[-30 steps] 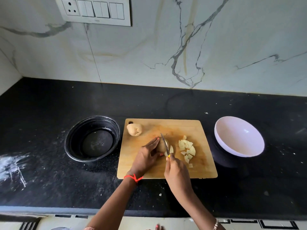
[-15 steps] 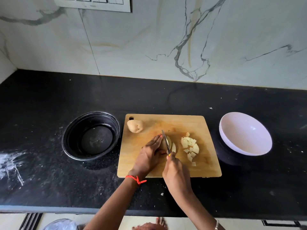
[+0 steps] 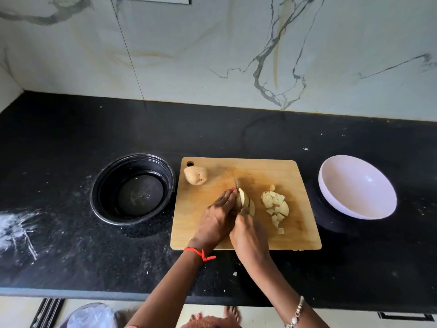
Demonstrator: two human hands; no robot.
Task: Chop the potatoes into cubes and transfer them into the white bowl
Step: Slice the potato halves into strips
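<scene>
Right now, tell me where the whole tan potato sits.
Head view: the whole tan potato sits on the wooden cutting board, far-left corner, near the round black bowl.

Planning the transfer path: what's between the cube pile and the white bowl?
Head view: only bare board and a strip of black counter between the cube pile and the white bowl.

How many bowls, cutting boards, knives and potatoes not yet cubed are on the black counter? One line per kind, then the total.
Bowls: 2 (black bowl, white bowl)
Cutting boards: 1 (wooden cutting board)
Knives: 1 (knife in the right hand)
Uncubed potatoes: 2 (whole potato, partly sliced potato in the left hand)
Total: 6
</scene>
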